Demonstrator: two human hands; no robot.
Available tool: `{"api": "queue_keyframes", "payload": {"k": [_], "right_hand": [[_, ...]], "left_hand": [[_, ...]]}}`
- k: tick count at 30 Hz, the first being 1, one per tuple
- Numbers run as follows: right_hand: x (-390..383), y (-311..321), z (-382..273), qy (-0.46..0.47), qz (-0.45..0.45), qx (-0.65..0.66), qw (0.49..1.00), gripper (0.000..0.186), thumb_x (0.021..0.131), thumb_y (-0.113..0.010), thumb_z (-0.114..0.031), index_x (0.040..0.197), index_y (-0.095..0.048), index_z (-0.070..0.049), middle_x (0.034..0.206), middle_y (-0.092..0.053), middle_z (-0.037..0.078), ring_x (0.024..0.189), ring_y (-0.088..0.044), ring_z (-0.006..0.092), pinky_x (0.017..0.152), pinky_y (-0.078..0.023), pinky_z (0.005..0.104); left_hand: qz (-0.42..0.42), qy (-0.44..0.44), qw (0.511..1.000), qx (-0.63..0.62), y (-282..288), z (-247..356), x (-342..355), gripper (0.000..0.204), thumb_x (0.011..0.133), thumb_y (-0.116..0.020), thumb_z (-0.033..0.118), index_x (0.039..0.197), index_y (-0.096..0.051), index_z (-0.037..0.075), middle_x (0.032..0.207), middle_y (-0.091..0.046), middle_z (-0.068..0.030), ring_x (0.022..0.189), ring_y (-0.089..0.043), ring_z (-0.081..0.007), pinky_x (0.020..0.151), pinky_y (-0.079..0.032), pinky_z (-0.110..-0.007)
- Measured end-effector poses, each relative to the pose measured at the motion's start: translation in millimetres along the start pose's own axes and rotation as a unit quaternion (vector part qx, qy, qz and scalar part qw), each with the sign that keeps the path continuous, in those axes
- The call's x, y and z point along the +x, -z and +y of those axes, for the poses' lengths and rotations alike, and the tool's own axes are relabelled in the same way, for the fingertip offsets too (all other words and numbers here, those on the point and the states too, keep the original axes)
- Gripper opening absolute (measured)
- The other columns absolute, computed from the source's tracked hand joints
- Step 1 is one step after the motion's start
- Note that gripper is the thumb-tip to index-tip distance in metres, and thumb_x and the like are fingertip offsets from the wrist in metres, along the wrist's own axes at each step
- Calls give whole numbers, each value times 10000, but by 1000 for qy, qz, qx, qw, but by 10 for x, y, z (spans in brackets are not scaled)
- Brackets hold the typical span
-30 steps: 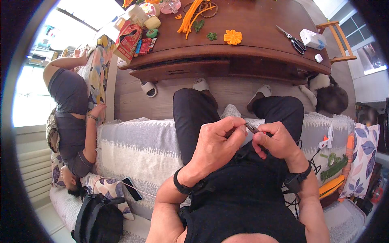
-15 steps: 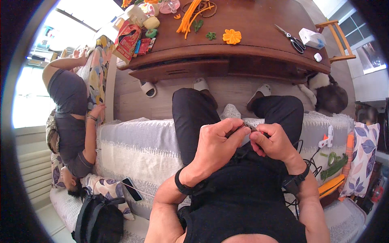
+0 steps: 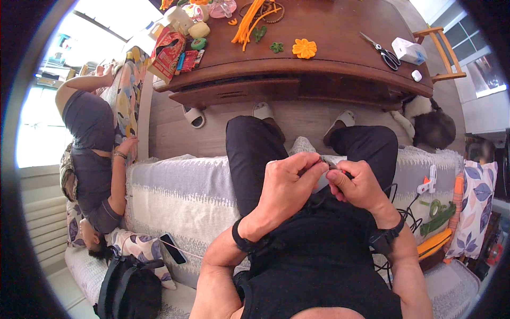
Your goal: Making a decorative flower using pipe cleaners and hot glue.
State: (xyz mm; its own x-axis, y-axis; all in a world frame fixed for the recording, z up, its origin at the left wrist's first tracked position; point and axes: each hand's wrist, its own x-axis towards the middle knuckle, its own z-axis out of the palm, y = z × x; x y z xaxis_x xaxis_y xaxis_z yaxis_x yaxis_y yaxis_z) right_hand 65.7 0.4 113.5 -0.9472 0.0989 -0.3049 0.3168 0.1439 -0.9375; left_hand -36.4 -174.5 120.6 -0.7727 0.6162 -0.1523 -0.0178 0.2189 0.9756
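Over my lap, my left hand (image 3: 289,189) is closed in a pinch, holding something small that I cannot make out at the jaws of dark pliers (image 3: 331,166). My right hand (image 3: 356,186) grips the pliers, its thumb near my left fingertips. On the sofa (image 3: 175,186) to my right lie a white and orange glue gun (image 3: 426,184), green strips (image 3: 438,218) and orange strips (image 3: 433,244), among black cables.
A wooden table (image 3: 340,48) ahead carries an orange flower (image 3: 304,48), orange strands, scissors (image 3: 388,56), a tissue box and clutter at its left. A person (image 3: 90,159) reclines at left beside a black bag (image 3: 127,282) and phone (image 3: 172,249). A dog (image 3: 430,127) lies under the table.
My left fingertips have shifted slightly over the plier jaws, hiding more of them. My right hand keeps its grip with only a small turn.
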Motion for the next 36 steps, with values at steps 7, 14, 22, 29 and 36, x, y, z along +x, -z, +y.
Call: {"api": "queue_keyframes", "payload": {"k": [7,14,22,29,36], "right_hand": [[58,51,-77,-16,-15,24,999,387,999,-649,-323,750,-642,-27,649,-644,24,548,-619,90,487,-477,252],[81,136,-33,16,-64,56,996,412,996,-653,-366,749,-647,-36,653,-643,19,578,-630,91,522,-497,253],[52,94,-98,22,-53,37,998,419,991,-660,-379,744,-642,-41,625,-631,14,536,-614,91,471,-452,251],[10,40,-187,35,-28,-23,999,412,994,-658,-373,753,-644,-39,610,-628,15,518,-609,88,469,-457,256],[-31,10,-122,47,5,-26,999,395,1003,-649,-320,746,-630,-20,600,-632,26,504,-605,94,463,-451,259]], "left_hand": [[-33,32,996,-71,119,44,49,157,951,-687,88,1042,-714,-37,860,-748,-49,699,-681,-86,629,-538,-230],[-58,25,995,-81,140,109,5,167,981,-634,85,1075,-702,-35,902,-752,-63,682,-667,-83,616,-537,-232],[-34,24,996,-80,105,161,-17,163,958,-670,99,1037,-708,-38,833,-739,-50,638,-645,-69,561,-513,-218],[13,-9,998,-65,32,89,-67,174,915,-739,83,1045,-726,-32,824,-741,-50,643,-655,-66,556,-510,-216],[19,-22,998,-62,-26,70,-77,140,910,-732,67,1007,-737,-35,804,-738,-61,652,-667,-75,558,-513,-224]]}}
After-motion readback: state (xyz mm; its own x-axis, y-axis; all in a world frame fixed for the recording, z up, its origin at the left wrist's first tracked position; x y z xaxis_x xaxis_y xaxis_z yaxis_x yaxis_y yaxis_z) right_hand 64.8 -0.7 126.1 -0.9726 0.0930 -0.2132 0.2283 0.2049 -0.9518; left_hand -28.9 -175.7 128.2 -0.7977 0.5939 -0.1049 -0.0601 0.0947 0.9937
